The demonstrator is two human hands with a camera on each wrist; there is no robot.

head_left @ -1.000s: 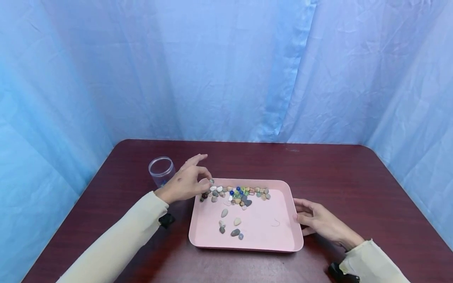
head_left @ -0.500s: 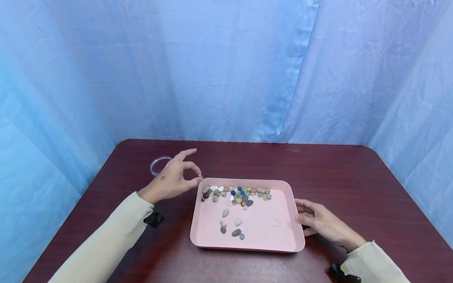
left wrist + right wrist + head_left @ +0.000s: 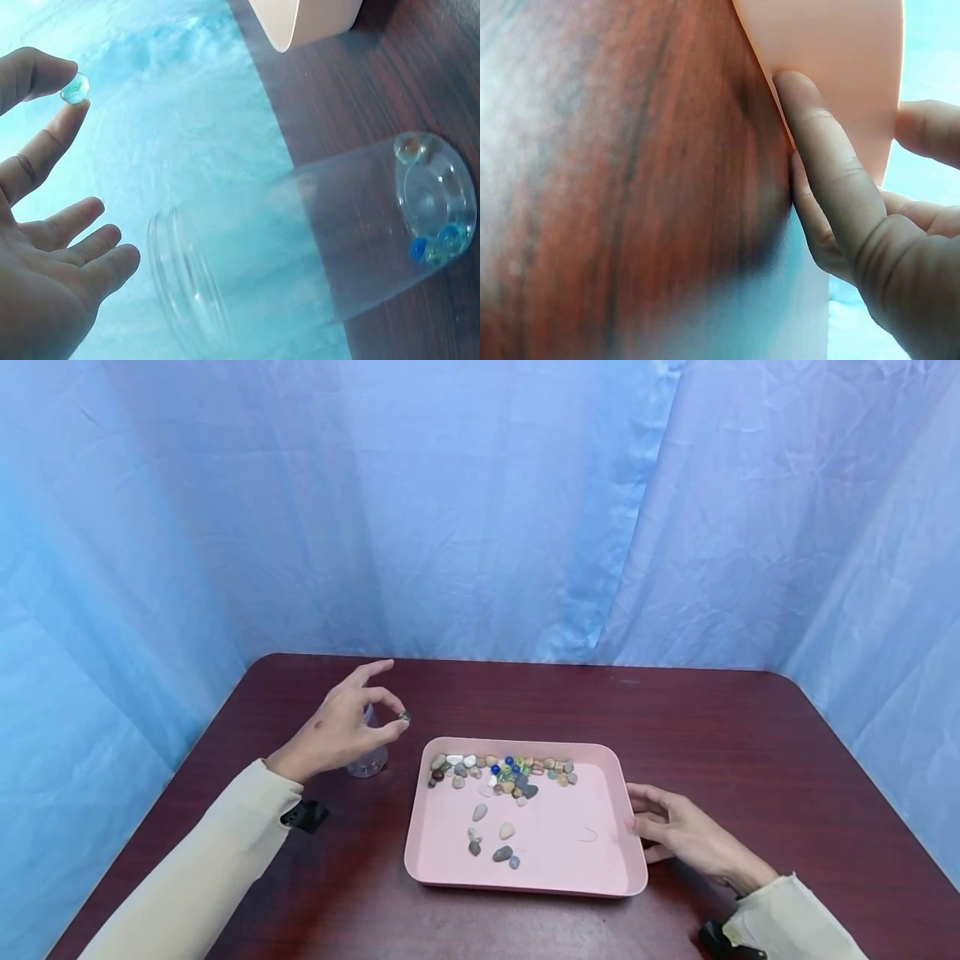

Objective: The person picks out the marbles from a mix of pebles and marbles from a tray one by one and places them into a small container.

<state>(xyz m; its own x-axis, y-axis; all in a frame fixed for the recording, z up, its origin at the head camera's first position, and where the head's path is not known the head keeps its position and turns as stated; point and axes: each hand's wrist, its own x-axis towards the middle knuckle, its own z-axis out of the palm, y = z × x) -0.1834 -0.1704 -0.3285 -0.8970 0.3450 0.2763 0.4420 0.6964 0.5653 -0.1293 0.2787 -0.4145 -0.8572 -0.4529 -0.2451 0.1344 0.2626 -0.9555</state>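
Note:
My left hand (image 3: 337,722) pinches a clear glass marble (image 3: 75,88) with a greenish swirl between thumb and index finger, the other fingers spread. It is raised beside a clear plastic jar (image 3: 247,247), which it partly hides in the head view. Several marbles (image 3: 450,238) lie at the jar's bottom. My right hand (image 3: 682,831) holds the right edge of a pink tray (image 3: 570,881), fingers against the outer wall (image 3: 847,45) and one digit at the rim. Inside the tray, pebbles (image 3: 502,853) and blue marbles (image 3: 495,769) are gathered mostly along the far side.
The tray and jar stand on a dark red-brown wooden table (image 3: 712,727). Light blue curtains (image 3: 480,510) hang behind it and at both sides. A thin curved line (image 3: 587,835) shows on the tray floor at right.
My left hand has moved left from the tray's far left corner toward the jar, carrying the marble. The right hand keeps its place at the tray's edge.

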